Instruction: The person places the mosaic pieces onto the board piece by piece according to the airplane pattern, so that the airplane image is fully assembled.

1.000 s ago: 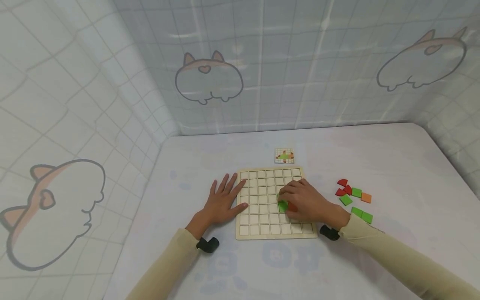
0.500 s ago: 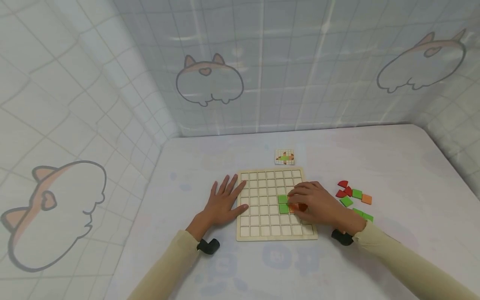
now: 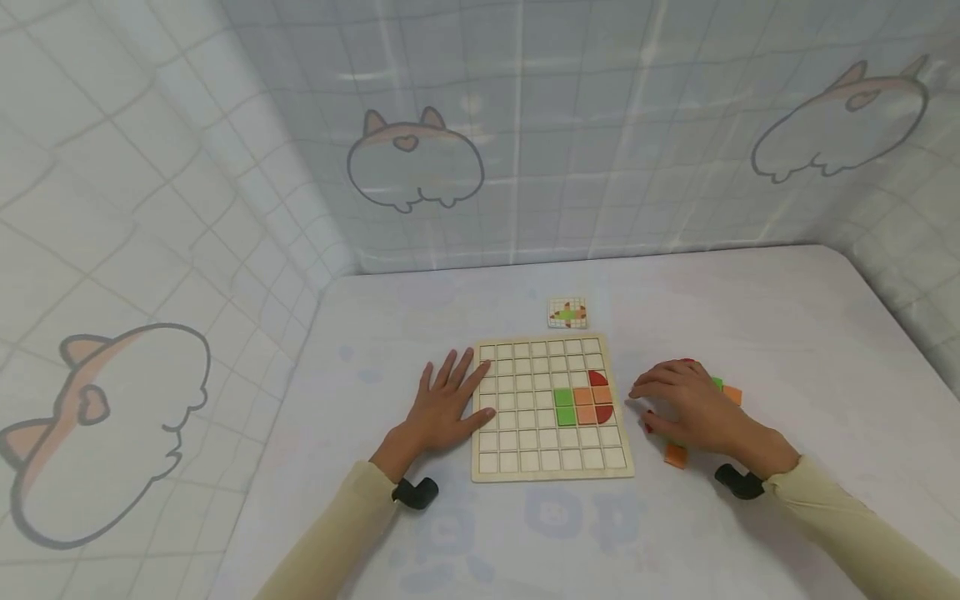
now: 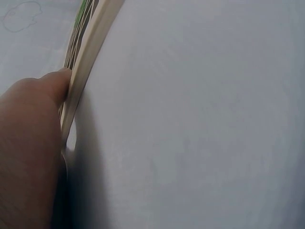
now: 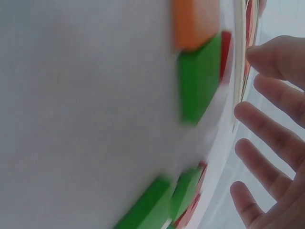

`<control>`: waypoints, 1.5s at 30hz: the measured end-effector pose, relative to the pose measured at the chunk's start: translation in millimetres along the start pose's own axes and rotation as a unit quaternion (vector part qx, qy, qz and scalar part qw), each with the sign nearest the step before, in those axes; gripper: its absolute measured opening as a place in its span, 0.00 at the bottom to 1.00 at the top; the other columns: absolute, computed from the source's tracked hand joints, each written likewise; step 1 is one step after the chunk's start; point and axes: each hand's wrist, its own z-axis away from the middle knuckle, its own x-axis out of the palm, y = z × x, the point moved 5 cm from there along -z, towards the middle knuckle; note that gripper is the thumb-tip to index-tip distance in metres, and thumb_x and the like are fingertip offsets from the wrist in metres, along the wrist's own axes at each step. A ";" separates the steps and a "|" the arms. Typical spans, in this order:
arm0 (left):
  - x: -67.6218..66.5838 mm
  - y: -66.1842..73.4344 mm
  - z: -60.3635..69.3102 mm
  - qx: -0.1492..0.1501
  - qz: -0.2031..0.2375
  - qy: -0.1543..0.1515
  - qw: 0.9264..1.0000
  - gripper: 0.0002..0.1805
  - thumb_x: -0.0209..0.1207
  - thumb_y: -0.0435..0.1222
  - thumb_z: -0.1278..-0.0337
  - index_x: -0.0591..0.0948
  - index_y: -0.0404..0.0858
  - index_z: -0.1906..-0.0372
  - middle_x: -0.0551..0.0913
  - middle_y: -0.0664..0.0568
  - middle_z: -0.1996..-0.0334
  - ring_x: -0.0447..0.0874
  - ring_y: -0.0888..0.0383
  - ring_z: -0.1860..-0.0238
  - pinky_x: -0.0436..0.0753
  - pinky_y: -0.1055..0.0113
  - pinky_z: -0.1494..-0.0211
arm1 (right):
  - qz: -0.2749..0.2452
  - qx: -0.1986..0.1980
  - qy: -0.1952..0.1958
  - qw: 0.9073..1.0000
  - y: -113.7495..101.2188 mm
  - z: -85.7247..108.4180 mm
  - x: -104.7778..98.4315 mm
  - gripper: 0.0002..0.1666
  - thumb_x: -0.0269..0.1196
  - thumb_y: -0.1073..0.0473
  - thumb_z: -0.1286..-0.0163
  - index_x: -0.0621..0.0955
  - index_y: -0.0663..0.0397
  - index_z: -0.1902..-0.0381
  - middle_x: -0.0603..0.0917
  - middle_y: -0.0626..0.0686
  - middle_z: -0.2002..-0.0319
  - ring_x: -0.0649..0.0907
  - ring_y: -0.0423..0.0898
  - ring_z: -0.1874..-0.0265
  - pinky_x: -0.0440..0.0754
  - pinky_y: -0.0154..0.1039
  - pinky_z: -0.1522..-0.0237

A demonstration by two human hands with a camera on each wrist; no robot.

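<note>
A pale wooden grid board (image 3: 510,437) lies on the table. Its right side carries two green squares (image 3: 564,407), several orange squares (image 3: 584,405) and two red quarter-round tiles (image 3: 603,413). My left hand (image 3: 442,408) rests over the board's left edge, fingers spread, thumb on the rim; the left wrist view shows the thumb (image 4: 57,86) against that edge. To the right of the board, my right hand (image 3: 693,408) hovers over loose tiles and partly hides them. In the right wrist view its fingers (image 5: 271,129) are spread, holding nothing.
Around the right hand lie loose tiles: an orange square (image 3: 676,455), another orange tile (image 3: 732,395), green tiles (image 5: 202,81) and red pieces. A small pattern card (image 3: 567,312) lies behind the board. Fabric walls with cartoon drawings (image 3: 416,167) enclose the table.
My right hand has moved off the board to the right, over the loose tiles. The orange and red tiles it covered now show on the board. My left hand has stayed put.
</note>
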 end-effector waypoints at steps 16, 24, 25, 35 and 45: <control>0.7 -1.1 -1.7 -0.009 -0.013 -0.020 1.000 0.44 0.35 0.68 0.34 0.45 0.53 0.20 0.36 0.50 0.21 0.30 0.46 0.23 0.36 0.37 0.29 | 0.012 0.037 -0.019 0.999 11.0 18.4 -0.1 0.14 0.79 0.51 0.51 0.89 0.42 0.66 0.80 0.38 0.66 0.76 0.44 0.59 0.69 0.52 0.56; 0.4 -1.5 -0.9 -0.001 -0.006 0.003 1.000 0.44 0.39 0.67 0.33 0.48 0.52 0.20 0.39 0.48 0.21 0.32 0.45 0.23 0.38 0.36 0.30 | 0.003 0.048 -0.059 0.997 9.4 7.1 4.4 0.13 0.77 0.53 0.47 0.88 0.40 0.63 0.80 0.35 0.67 0.75 0.42 0.62 0.68 0.46 0.61; 0.7 -1.5 -1.0 0.001 -0.006 0.006 1.000 0.44 0.39 0.67 0.33 0.48 0.51 0.20 0.39 0.47 0.21 0.33 0.44 0.23 0.38 0.36 0.30 | -0.006 0.058 -0.071 0.996 10.5 5.6 5.0 0.12 0.77 0.53 0.48 0.87 0.40 0.64 0.80 0.34 0.67 0.75 0.41 0.62 0.68 0.45 0.61; -3.5 2.6 0.0 0.002 -0.002 -0.005 1.000 0.43 0.40 0.66 0.32 0.48 0.51 0.20 0.39 0.47 0.21 0.33 0.44 0.23 0.38 0.36 0.30 | -0.163 0.140 -0.107 0.971 8.7 -23.8 1.9 0.10 0.75 0.60 0.44 0.85 0.38 0.72 0.82 0.32 0.72 0.77 0.38 0.70 0.75 0.38 0.63; 2.0 -1.3 -1.0 0.002 0.001 0.002 1.000 0.44 0.39 0.67 0.33 0.48 0.51 0.20 0.38 0.48 0.21 0.31 0.45 0.23 0.35 0.37 0.30 | -0.216 0.118 -0.088 0.965 -0.3 -90.6 16.0 0.06 0.73 0.62 0.41 0.88 0.49 0.65 0.85 0.38 0.70 0.80 0.39 0.69 0.79 0.39 0.65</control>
